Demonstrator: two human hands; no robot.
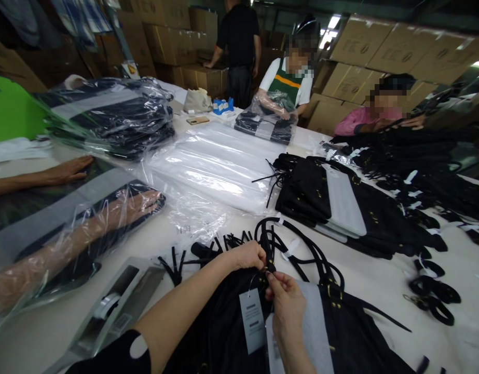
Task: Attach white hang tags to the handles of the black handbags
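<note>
A black bag (227, 306) with brass-coloured fittings lies before me at the table's near side. My left hand (249, 256) is closed around the base of its black strap (267, 239). Just below and to the right, my right hand (286, 298) pinches the strap end by a small metal fitting, thumb against fingers. A grey hang tag (252, 319) dangles on a thin string beside my right hand. White tissue paper (311, 317) is wrapped across the bag, partly behind that hand. The exact spot between my fingertips is small and partly covered.
Folded black bags (309, 192) are stacked to the right, with strap coils (434, 296) nearby. Clear plastic bags (208, 161) cover the middle. A tape dispenser (107, 306) lies left. A co-worker's arms (87, 228) handle a plastic-wrapped bag; other people work behind, near cardboard boxes (395, 47).
</note>
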